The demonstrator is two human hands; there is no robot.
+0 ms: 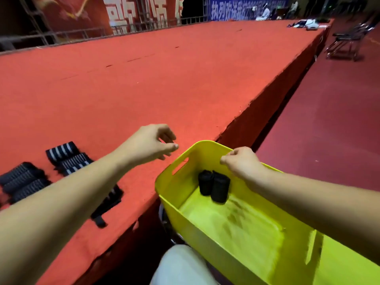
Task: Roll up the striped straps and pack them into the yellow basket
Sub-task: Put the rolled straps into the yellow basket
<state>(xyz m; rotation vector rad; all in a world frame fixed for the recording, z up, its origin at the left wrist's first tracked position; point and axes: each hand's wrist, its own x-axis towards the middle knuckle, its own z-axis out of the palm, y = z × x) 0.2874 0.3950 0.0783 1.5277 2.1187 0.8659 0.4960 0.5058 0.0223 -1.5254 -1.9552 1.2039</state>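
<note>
Two rolled black straps stand upright, touching each other, at the far end of the yellow basket, just below your right hand. That hand hovers over the basket's far rim, fingers curled loosely, holding nothing. Your left hand hangs above the red carpeted platform, thumb and fingertips nearly pinched, also empty. Unrolled striped straps lie flat on the platform, left of your left forearm.
</note>
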